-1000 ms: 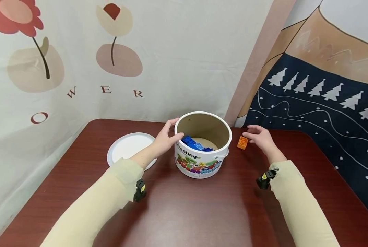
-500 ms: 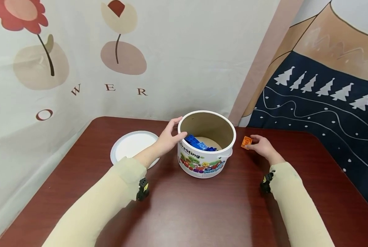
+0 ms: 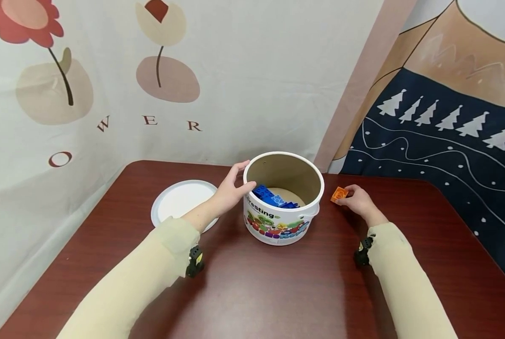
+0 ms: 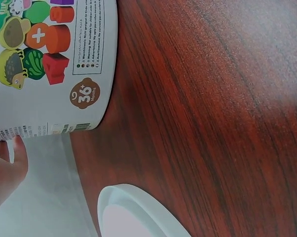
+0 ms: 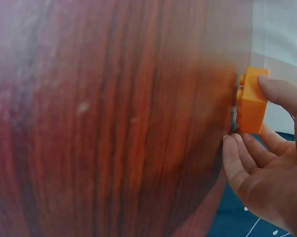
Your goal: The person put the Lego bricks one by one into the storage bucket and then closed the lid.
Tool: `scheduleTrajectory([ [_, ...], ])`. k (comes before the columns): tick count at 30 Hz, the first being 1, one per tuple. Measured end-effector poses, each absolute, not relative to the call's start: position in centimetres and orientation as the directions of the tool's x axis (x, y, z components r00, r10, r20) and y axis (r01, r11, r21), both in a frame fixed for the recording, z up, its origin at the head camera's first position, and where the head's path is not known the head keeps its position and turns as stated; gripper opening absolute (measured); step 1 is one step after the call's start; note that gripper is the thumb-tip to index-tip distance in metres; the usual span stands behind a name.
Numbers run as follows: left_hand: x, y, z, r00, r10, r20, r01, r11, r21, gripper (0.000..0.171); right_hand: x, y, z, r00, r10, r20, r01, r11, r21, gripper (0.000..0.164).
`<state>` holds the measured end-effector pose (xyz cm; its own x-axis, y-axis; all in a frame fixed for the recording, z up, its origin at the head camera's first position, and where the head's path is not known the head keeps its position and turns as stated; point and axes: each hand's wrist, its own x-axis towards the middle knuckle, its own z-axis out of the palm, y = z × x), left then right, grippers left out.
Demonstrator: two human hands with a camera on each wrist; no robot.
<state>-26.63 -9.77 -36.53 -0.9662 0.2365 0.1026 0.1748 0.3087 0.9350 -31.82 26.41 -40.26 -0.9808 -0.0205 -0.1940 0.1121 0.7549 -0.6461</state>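
A white bucket [image 3: 273, 225] printed with colourful toy pictures stands upright on the table, open at the top. Several blue building bricks [image 3: 271, 197] lie inside it. My left hand [image 3: 231, 190] holds the bucket at its left side, thumb and fingers spread along the rim; in the left wrist view only part of this hand [image 4: 8, 170] shows against the bucket wall. To the right of the bucket, my right hand [image 3: 360, 202] pinches an orange building brick [image 3: 339, 194]. In the right wrist view the thumb presses one side of the brick [image 5: 254, 101], with the fingers opposite.
A round white lid [image 3: 180, 200] lies on the table left of the bucket, partly under the left forearm. The dark red wooden table [image 3: 277, 287] ends at a printed fabric wall [image 3: 235, 94] behind. A navy fabric with trees [image 3: 443, 146] hangs on the right.
My right hand has come down onto the orange brick and taken hold of it; the brick has since tilted slightly. The left hand stays at the bucket. The head view has shifted a little.
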Motion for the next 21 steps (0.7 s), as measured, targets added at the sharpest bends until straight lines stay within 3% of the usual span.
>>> scheduleTrajectory([
  [21, -26.8, -9.8, -36.8, -0.96, 0.25, 0.123, 0.189, 0.264, 0.946, 0.064, -30.9, 26.2, -37.7, -0.98, -0.048, -0.196, 0.126, 0.614, -0.779, 0.062],
])
